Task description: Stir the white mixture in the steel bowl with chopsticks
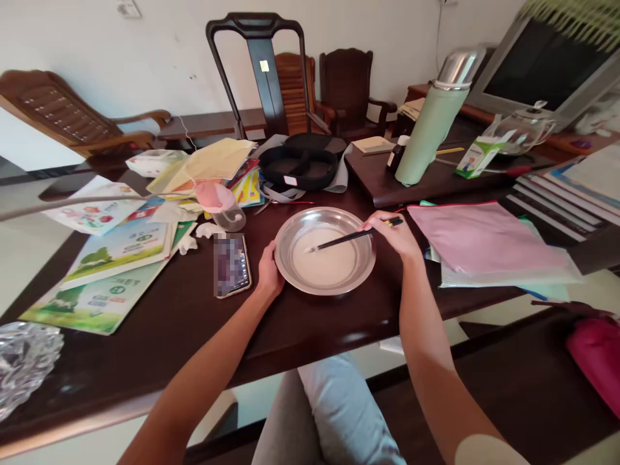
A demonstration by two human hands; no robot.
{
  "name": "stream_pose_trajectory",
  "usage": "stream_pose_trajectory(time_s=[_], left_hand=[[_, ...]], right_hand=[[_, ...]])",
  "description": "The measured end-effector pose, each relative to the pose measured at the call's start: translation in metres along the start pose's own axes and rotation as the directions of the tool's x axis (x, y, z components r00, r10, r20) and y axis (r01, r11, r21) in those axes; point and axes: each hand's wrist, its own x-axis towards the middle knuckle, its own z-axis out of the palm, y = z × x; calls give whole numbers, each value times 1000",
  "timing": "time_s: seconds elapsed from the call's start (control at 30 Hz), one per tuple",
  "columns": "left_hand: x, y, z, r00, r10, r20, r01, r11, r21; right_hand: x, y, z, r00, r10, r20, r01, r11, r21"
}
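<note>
A round steel bowl (295, 270) with a whitish liquid or batter in it sits on the dark wooden table (194, 323). My left hand (268, 270) is closed on the bowl's left rim. My right hand (393, 232), at the bowl's right rim, is closed on a pair of dark chopsticks (346, 239). Their tips reach down into the white contents near the bowl's middle.
A phone (231, 265) lies just left of the bowl, with booklets (116, 248) and a pink-lidded cup (223, 205) beyond. A black lunch box (299, 163), a green thermos (431, 126), pink folders (484, 242), stacked books (571, 187), a glass teapot (520, 129) and wooden chairs (346, 87) surround.
</note>
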Motion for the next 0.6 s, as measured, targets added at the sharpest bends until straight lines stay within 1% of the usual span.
stream_pose_trajectory(time_s=[0.07,0.1,0.13,0.17,0.2,0.27,0.33,0.4,0.5,0.53,0.57,0.6], left_hand=[[0,0,4,999,30,-41,-30,1000,-7],[1,-1,6,998,30,-52,-30,999,-10],[1,-1,7,998,23,-52,-24,1000,-15],[2,-1,8,999,13,-42,-13,1000,-19],[3,-1,8,1000,5,-23,-5,1000,-23],[4,-2,8,1000,7,24,-6,1000,-30],[5,-2,7,998,22,51,-20,999,-40],[6,-3,6,998,31,58,-29,999,-46],[6,-3,7,997,39,71,-35,998,-47],[7,-3,7,996,40,79,-37,998,-47],[7,-3,7,995,42,86,-38,998,-49],[7,-3,8,995,43,91,-38,998,-51]], right_hand=[[-2,4,-8,990,-12,-141,11,1000,-4],[-4,7,-12,983,-19,-185,21,1000,12],[-4,9,-14,980,-24,-199,31,999,32],[-4,10,-15,984,-25,-177,34,998,52],[-4,11,-13,991,-24,-129,33,997,69],[-1,9,-6,1000,-4,10,4,998,58],[3,7,0,999,3,46,-4,1000,23],[4,6,0,1000,-2,-18,2,1000,2],[2,9,-11,978,-11,-207,9,1000,-9],[0,10,-15,969,-9,-245,9,1000,-4],[-1,10,-18,968,-6,-250,8,1000,5],[-2,10,-18,976,-2,-219,6,1000,15]])
